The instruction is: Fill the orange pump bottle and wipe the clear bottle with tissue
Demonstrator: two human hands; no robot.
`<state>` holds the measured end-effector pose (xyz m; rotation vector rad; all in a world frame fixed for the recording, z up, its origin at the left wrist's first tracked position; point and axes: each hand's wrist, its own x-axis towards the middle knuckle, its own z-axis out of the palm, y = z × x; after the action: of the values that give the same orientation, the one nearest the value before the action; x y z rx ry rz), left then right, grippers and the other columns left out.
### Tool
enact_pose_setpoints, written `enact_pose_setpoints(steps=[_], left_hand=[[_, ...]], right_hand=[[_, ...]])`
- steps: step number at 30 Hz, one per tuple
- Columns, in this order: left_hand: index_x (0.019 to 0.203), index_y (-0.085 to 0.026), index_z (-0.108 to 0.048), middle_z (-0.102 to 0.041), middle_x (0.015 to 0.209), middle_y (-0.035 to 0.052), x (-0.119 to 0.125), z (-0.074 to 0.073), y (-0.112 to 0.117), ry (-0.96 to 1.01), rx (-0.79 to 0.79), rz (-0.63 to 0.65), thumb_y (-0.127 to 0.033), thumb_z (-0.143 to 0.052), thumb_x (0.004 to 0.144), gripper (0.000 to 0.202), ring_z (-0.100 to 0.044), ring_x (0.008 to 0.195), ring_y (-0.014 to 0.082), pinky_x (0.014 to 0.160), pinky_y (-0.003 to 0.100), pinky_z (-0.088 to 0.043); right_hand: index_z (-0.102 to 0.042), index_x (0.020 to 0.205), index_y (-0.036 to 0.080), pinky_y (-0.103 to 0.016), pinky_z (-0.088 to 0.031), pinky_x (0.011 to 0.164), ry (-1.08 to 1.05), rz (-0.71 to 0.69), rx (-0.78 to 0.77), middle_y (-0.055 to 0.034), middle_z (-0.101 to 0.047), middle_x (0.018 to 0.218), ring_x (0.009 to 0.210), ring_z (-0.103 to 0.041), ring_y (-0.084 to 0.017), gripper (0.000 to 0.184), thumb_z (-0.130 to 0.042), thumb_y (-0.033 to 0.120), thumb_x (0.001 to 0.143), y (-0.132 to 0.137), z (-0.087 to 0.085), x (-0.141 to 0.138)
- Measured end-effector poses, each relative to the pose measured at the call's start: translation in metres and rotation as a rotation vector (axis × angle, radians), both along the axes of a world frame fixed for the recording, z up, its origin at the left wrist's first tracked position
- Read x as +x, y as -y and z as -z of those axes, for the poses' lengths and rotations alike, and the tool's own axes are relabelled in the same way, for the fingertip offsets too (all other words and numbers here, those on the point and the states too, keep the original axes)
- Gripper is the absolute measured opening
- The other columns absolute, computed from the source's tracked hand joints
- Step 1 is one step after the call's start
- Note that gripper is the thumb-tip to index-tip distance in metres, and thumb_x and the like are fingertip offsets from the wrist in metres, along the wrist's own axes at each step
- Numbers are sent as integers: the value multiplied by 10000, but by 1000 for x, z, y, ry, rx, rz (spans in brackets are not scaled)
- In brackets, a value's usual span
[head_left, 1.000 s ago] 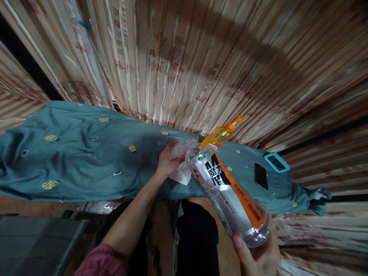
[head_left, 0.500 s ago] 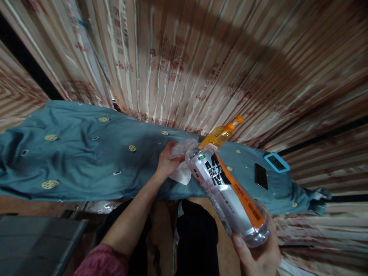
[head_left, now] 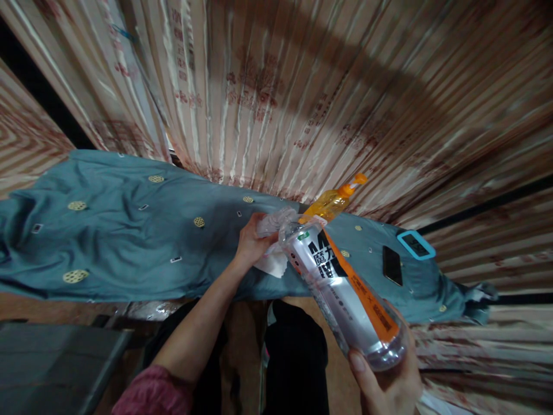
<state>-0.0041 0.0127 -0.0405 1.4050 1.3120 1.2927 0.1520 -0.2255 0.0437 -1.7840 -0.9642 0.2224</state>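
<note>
A large clear plastic bottle [head_left: 341, 294] with a silver and orange label is tilted, its base toward me at the lower right and its top pointing up and left. My right hand [head_left: 391, 374] is wrapped around the base. At the bottle's top end, my left hand [head_left: 254, 242] is closed on a piece of crinkled clear plastic [head_left: 276, 222]; whether this is joined to the bottle I cannot tell. Below the left fingers lies a white sheet like a tissue [head_left: 272, 262]. Behind the bottle stands an amber pump bottle [head_left: 326, 204] with an orange top, partly covered.
A teal patterned cloth [head_left: 108, 230] covers the long narrow surface before me. On its right side are a black phone [head_left: 392, 265] and a blue-framed digital clock [head_left: 416, 245]. Pleated curtain [head_left: 259, 104] hangs close behind. A grey panel [head_left: 56, 363] stands at lower left.
</note>
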Motion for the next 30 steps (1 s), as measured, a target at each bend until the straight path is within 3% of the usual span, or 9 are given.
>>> enact_pose_setpoints(steps=[8,20,24,30], left_hand=[[1049,-201,-642,-748,966,32,0,0,0,9,15,4,-289,-826,661,438,-715,876,226,833,343,-567],[1067,-189,-646,-745,967,39,-1,-4,1,-5,-3,-6,-274,-822,658,453,-705,859,224,796,331,-551],[1068,-189,-650,-754,997,46,-1,-5,1,-21,-4,-8,-262,-822,659,449,-712,881,227,809,332,-553],[1055,-198,-649,-746,964,35,0,-2,0,-5,3,-13,-286,-824,654,446,-706,854,221,780,324,-549]], right_hand=[[-468,1498,133,-675,-325,1157,7,-8,1,-236,-561,1458,1381,-507,-472,1042,-792,693,682,1,4,4],[-473,1483,105,-653,-336,1151,-33,9,-3,-239,-562,1427,1353,-516,-465,1050,-792,695,675,-3,-4,-3],[-474,1485,109,-659,-302,1172,-19,5,16,-233,-563,1427,1380,-487,-467,1050,-799,690,673,-2,-2,-2],[-469,1491,125,-650,-343,1145,-5,-7,-1,-233,-565,1436,1352,-521,-459,1037,-793,690,685,0,1,0]])
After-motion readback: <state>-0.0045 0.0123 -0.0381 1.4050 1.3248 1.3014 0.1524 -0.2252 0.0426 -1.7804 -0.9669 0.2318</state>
